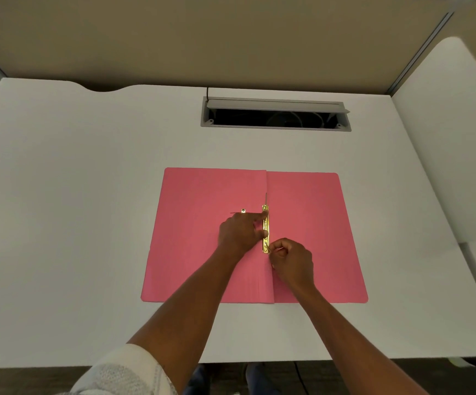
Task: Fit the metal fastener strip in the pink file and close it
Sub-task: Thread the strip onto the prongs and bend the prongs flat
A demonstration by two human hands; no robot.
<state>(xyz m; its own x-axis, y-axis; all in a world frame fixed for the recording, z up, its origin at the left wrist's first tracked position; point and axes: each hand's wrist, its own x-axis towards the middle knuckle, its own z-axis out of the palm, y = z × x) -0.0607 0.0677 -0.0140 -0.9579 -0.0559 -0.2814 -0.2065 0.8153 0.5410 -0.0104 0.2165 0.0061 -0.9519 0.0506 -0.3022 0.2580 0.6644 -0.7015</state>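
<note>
A: Status? Where's the strip?

B: Pink file (302,238) lies open flat on the white table (88,195). Metal fastener strip (265,232) sits along the centre fold, lengthwise. One thin prong (266,198) sticks up past its far end.

A: Hands?

B: My left hand (238,233) is mostly spread, fingertips pressing the strip's upper and mid part; it pins, doesn't grip. My right hand (293,259) is curled tight, thumb and finger pinching at the strip's near end. Can't tell if it's the near prong or a slider I've got; too small.

A: Loose bits?

B: Small metal piece (243,210) on the left leaf, just beyond my left hand, apart from the strip.

A: Risks?

B: If left-hand pressure eases, strip prob. skates off the fold. Hard pull at near end could kink the prong or tear the card. Closing w/ far prong up would dent the cover. Loose piece could get brushed away.
</note>
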